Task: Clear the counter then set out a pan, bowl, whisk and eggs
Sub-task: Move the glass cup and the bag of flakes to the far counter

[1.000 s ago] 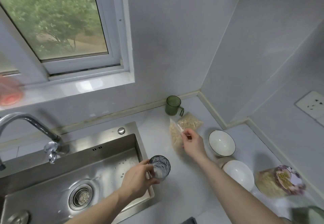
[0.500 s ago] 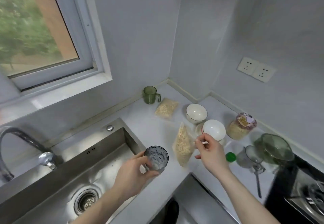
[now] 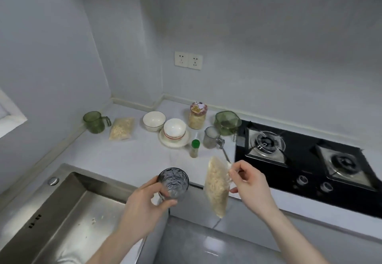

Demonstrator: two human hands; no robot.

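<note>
My left hand (image 3: 144,203) grips a ribbed clear glass (image 3: 173,183) above the counter's front edge, beside the sink (image 3: 62,212). A clear bag of oats (image 3: 217,185) hangs from my right hand (image 3: 250,185), which pinches its top corner in the air in front of the stove (image 3: 306,160). On the white counter (image 3: 134,156) lie a second oat bag (image 3: 121,128), a white bowl with a dark rim (image 3: 154,120) and a white bowl (image 3: 174,130) on a plate (image 3: 174,140).
A green mug (image 3: 95,121) stands in the back corner. Near the stove are an oat jar (image 3: 197,117), a green glass container (image 3: 227,122), a clear mug (image 3: 211,137), a green-capped bottle (image 3: 194,148) and a spoon (image 3: 226,156). Wall sockets (image 3: 188,60) sit above.
The view has swung right from the window and sink to the stove. My right hand lifted the oat bag off the counter and carried it right. My left hand kept the glass.
</note>
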